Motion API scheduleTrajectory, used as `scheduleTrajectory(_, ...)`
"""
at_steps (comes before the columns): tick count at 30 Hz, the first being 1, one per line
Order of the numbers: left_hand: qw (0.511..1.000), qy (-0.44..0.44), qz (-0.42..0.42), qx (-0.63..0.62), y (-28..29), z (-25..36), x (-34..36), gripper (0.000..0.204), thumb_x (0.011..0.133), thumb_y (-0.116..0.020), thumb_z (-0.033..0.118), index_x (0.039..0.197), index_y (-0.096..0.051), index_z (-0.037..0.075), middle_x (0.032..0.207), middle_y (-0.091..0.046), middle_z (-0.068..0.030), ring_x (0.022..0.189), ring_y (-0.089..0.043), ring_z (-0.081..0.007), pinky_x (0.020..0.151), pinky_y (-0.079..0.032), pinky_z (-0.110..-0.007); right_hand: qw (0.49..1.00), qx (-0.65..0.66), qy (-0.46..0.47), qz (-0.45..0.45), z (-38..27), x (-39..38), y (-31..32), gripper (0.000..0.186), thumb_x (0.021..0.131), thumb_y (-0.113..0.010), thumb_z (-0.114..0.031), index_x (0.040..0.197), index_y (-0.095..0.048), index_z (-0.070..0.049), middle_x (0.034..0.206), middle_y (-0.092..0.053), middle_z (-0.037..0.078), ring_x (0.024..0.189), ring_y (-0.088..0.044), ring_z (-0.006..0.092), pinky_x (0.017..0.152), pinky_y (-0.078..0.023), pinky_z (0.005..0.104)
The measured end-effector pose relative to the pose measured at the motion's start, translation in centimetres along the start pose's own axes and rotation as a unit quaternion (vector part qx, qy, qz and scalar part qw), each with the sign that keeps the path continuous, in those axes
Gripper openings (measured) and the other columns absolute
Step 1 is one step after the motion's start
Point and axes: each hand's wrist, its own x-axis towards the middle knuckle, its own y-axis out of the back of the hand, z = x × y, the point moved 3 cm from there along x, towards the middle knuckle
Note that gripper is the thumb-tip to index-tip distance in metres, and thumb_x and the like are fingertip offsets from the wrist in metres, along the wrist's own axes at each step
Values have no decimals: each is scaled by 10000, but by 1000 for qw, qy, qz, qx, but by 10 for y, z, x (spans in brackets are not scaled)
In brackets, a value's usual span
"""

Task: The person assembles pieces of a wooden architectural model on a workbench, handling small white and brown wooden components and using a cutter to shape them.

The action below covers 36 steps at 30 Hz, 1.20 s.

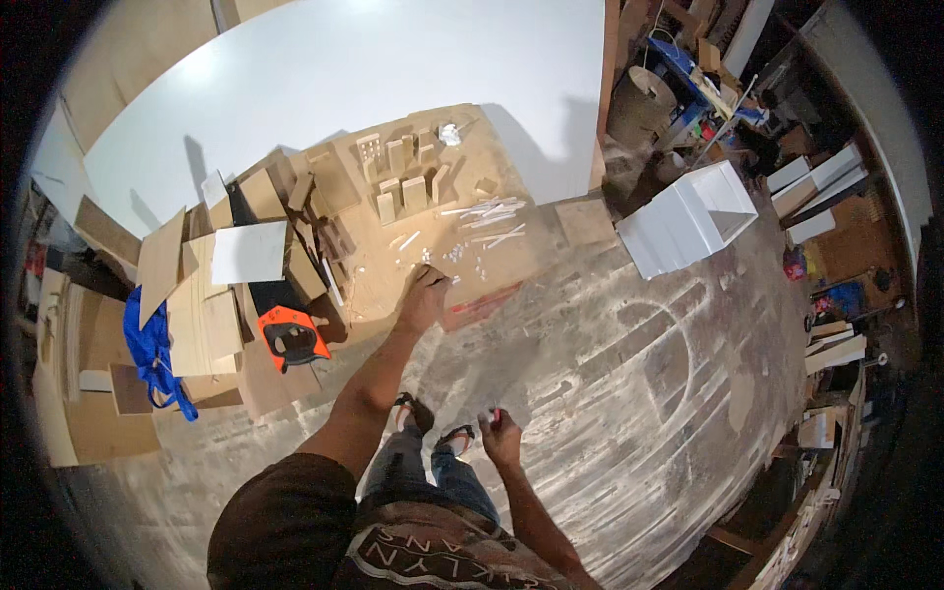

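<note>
My left hand (425, 298) reaches to the near edge of a brown board (433, 228), its fingers drawn together; whatever they hold is too small to make out. Just beyond it lie small white bits (456, 253) and a pile of thin white sticks (492, 211). Lower down, over the floor by my feet, my right hand (501, 440) is closed round a small red-ended thing (497, 415) whose kind I cannot tell. Several small wooden blocks (413, 189) stand upright toward the back of the board. Near them lies a crumpled white scrap (449, 134).
At left, wood offcuts (202, 305) are heaped with an orange-handled saw (292, 337), a white sheet (249, 253) and a blue bag (147, 344). A large white panel (374, 69) lies behind the board. On the right stands a white box (678, 221) before cluttered shelving.
</note>
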Motion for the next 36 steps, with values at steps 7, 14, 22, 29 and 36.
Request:
scheduleTrajectory(7, 1000, 3, -20, -15, 0, 16, 10, 190, 895, -619, -1, 1038, -743, -12, 1071, -687, -151, 1038, -629, -342, 940, -517, -430, 994, 45, 90, -30, -37, 131, 6, 591, 1074, -426, -465, 953, -646, 70, 732, -649, 235, 707, -662, 402, 699, -509, 443)
scheduleTrajectory(14, 999, 16, -18, -30, 7, 7, 1, 227, 848, -651, -25, 1052, -749, -8, 1041, -692, -150, 1026, -639, -336, 907, -531, -417, 994, -10, 67, -81, -96, 201, -29, 595, 1079, -371, -459, 1014, -652, 62, 967, -659, 361, 961, -620, 556, 835, -499, 579)
scheduleTrajectory(22, 999, 22, -6, -39, 7, 12, 4, 278, 841, -657, -33, 1104, -741, -11, 1043, -687, -157, 1032, -643, -329, 914, -542, -396, 992, -54, 48, -99, -95, 206, -48, 575, 1078, -354, -437, 1115, -622, 70, 968, -668, 370, 966, -646, 544, 858, -509, 611)
scheduleTrajectory(29, 999, 19, -25, -28, 5, 8, 5, 276, 844, -644, -44, 1102, -739, -18, 1093, -695, -148, 1040, -656, -328, 907, -556, -398, 994, -55, 68, -68, -95, 205, -52, 530, 1078, -366, -415, 1087, -610, 55, 891, -669, 363, 875, -648, 563, 775, -517, 629)
scheduleTrajectory(36, 999, 11, -25, -16, 8, 14, 8, 285, 825, -630, -50, 1084, -745, -17, 1075, -698, -137, 1061, -642, -321, 933, -542, -402, 993, -56, 80, -72, -97, 208, -48, 516, 1078, -369, -397, 1041, -613, 56, 881, -668, 364, 874, -649, 562, 779, -521, 627)
